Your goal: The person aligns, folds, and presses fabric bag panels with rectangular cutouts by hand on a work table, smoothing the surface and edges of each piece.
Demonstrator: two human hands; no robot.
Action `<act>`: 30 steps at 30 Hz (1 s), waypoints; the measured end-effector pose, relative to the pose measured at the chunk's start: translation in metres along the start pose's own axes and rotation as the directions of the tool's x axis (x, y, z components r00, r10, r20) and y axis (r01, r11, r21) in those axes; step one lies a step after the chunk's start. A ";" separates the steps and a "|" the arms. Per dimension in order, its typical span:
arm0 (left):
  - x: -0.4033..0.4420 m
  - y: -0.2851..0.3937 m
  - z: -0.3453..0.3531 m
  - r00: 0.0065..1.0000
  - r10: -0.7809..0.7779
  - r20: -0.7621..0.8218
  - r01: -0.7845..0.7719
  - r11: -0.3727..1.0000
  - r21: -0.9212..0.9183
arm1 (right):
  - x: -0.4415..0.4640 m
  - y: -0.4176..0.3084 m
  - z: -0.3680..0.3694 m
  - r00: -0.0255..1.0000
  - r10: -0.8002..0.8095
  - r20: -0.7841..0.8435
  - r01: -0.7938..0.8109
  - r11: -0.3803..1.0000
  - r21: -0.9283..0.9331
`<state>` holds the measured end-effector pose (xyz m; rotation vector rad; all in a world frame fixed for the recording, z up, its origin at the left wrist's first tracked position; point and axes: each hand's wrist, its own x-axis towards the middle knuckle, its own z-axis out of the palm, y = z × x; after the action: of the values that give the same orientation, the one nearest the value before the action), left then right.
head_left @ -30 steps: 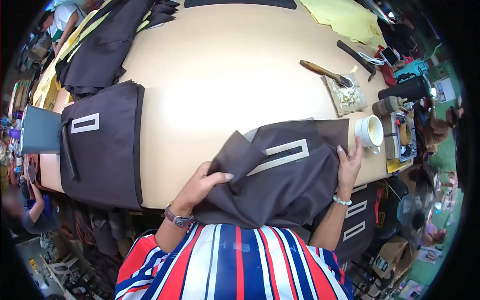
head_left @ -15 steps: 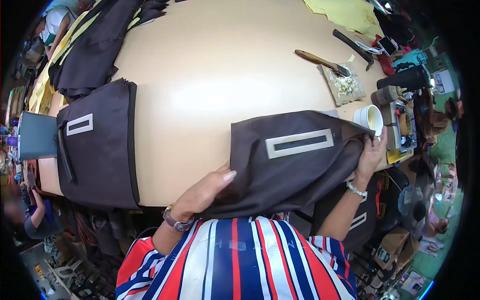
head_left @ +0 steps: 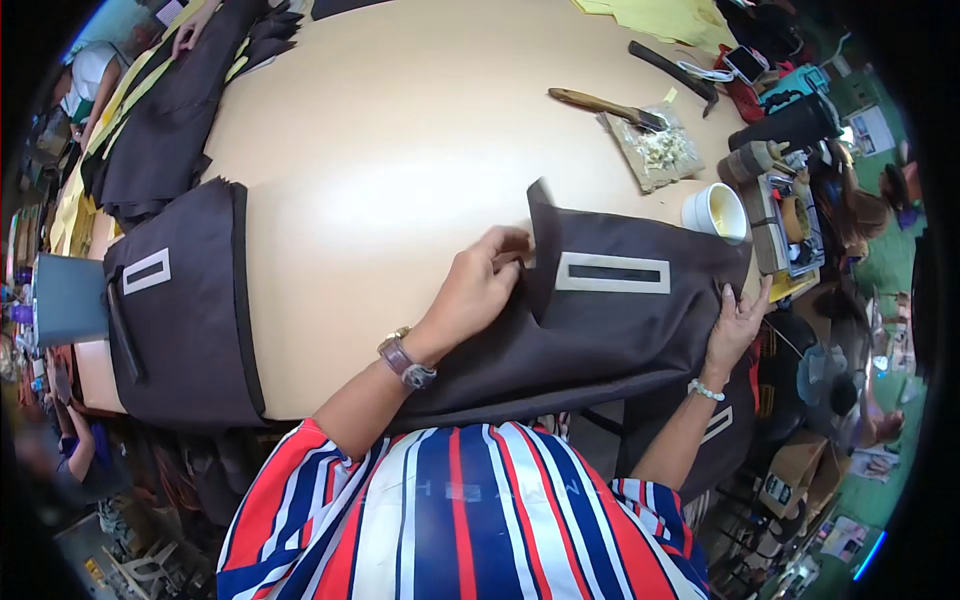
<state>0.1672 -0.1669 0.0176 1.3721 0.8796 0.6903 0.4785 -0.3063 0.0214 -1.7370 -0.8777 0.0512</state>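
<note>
A dark brown leather-like panel (head_left: 640, 335) lies at the table's front edge, with a pale rectangular frame (head_left: 613, 273) around a dark slot on it. My left hand (head_left: 478, 290) has its fingers curled at the panel's left edge, where a strip stands folded up; the fingertips are partly hidden. At the right end, my right hand (head_left: 737, 325) rests against the panel with its fingers stretched out. Just beyond that hand stands a white cup (head_left: 715, 212) with something yellowish inside.
A stack of similar brown panels (head_left: 190, 330) lies at left, a dark rod on top. Further off are a brush (head_left: 610, 108) on a glue-stained pad (head_left: 655, 155), a hammer (head_left: 675, 75), a bottle (head_left: 750, 160) and a tool tray (head_left: 800, 225). Another person's hand (head_left: 190, 35) touches dark pieces.
My left hand has moved up and right along the panel, whose left edge is now folded up. My right hand has shifted slightly down, away from the cup, and its fingers have spread.
</note>
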 end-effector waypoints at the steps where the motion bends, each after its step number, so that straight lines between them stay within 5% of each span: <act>1: 0.008 -0.002 0.005 0.992 -0.126 -0.015 0.120 0.968 -0.221 | -0.001 0.006 -0.001 1.000 0.000 -0.026 0.000 1.000 0.003; 2: 0.012 0.018 0.007 0.949 -0.312 0.053 0.301 0.841 -0.449 | -0.003 0.013 -0.003 0.999 0.000 -0.052 0.000 1.000 0.003; 5: 0.016 0.016 0.007 0.886 -0.446 0.125 0.421 0.663 -0.619 | -0.008 0.025 0.002 0.987 -0.072 -0.142 0.061 0.995 -0.078; 9: 0.021 0.016 0.013 0.909 -0.375 0.181 0.407 0.892 -0.198 | -0.013 0.022 0.006 0.986 -0.012 -0.167 -0.001 0.997 -0.075; 12: 0.028 0.032 0.014 0.891 -0.381 0.246 0.377 0.924 0.064 | -0.012 0.023 0.005 0.984 -0.050 -0.173 0.033 0.995 -0.098; 15: 0.035 0.017 0.013 0.920 -0.281 0.272 0.291 0.957 0.004 | -0.012 0.025 0.006 0.983 -0.044 -0.176 0.033 0.997 -0.064; 21: 0.055 0.004 -0.040 0.989 -0.114 0.093 0.077 0.941 0.329 | -0.015 0.019 0.014 0.996 0.085 0.014 -0.086 0.989 0.120; 24: 0.059 0.006 -0.078 0.993 -0.084 -0.082 0.110 0.911 0.399 | -0.018 0.007 0.043 0.995 -0.049 0.088 0.041 0.996 0.084; 25: 0.060 0.007 -0.095 0.987 0.021 -0.157 0.065 0.849 0.525 | -0.018 0.009 0.044 0.995 -0.054 0.080 0.048 0.996 0.076; 30: 0.064 -0.001 -0.184 0.899 0.040 -0.436 0.219 0.820 0.529 | -0.017 0.002 0.048 0.994 -0.032 0.106 0.021 0.994 0.104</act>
<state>0.0439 -0.0160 0.0120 1.7168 1.5982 0.6955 0.4458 -0.2773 -0.0047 -1.6376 -0.9601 0.1711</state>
